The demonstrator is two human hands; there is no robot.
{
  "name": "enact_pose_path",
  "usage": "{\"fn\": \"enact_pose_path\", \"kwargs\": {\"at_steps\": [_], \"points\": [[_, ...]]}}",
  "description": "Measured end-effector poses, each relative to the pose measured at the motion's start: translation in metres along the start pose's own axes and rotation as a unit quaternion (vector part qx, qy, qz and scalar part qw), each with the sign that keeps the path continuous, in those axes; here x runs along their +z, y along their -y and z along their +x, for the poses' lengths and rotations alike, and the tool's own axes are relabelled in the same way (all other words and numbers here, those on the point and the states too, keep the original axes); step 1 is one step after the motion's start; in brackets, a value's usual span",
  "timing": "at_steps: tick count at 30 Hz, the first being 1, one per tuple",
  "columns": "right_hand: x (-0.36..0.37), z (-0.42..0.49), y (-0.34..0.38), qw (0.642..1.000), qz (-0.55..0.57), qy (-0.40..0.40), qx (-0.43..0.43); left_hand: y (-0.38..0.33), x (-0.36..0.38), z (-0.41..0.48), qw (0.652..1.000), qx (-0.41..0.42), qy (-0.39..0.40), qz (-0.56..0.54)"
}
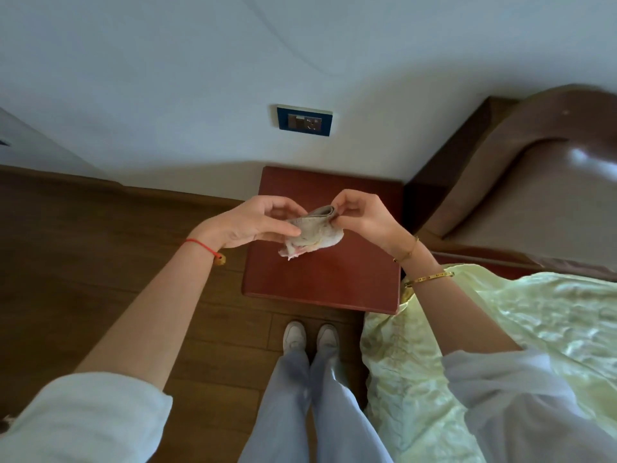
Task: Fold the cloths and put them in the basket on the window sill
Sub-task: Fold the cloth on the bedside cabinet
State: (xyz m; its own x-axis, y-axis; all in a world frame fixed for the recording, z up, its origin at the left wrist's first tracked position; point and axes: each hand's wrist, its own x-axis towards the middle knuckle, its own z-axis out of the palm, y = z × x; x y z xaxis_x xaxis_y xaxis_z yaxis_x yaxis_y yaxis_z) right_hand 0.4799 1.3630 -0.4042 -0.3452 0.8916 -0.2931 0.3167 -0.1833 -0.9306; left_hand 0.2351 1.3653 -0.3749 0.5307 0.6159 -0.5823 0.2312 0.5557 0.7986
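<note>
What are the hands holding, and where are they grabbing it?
A small cloth, held by both hands. The left hand grips its left side; the right hand pinches the folded top end.

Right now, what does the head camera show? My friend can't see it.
Two hands hold a small, partly folded pale cloth over a red-brown bedside table: the left hand grips one end, the right hand pinches the folded edge. A bed with a yellow-green cover stands to the right.
</note>
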Motion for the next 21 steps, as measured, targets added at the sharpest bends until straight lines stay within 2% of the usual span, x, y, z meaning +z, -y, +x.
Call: {"fn": "enact_pose_path", "kwargs": {"at_steps": [3,7,9,11,15,18,21], "points": [[-0.004,-0.009,0.003,0.999,0.010,0.043,0.014,-0.001,-0.001,0.000,0.998,-0.027,0.049,-0.012],[-0.002,-0.011,-0.012,0.998,0.011,0.040,0.043,0.012,-0.006,0.011,0.998,-0.037,0.041,-0.002],[0.001,-0.005,-0.026,0.998,-0.026,0.016,0.055,0.024,-0.008,0.022,0.999,-0.036,0.004,0.031],[0.006,0.004,-0.042,0.995,-0.071,-0.016,0.066,0.038,-0.007,0.037,0.992,-0.014,-0.066,0.107],[0.018,0.031,-0.071,0.982,-0.146,-0.092,0.081,0.069,-0.004,0.075,0.951,0.043,-0.232,0.200],[0.026,0.054,-0.092,0.976,-0.163,-0.106,0.096,0.087,-0.003,0.097,0.944,0.065,-0.273,0.173],[0.029,0.073,-0.102,0.980,-0.131,-0.098,0.112,0.096,-0.005,0.110,0.955,0.076,-0.258,0.121]]}}
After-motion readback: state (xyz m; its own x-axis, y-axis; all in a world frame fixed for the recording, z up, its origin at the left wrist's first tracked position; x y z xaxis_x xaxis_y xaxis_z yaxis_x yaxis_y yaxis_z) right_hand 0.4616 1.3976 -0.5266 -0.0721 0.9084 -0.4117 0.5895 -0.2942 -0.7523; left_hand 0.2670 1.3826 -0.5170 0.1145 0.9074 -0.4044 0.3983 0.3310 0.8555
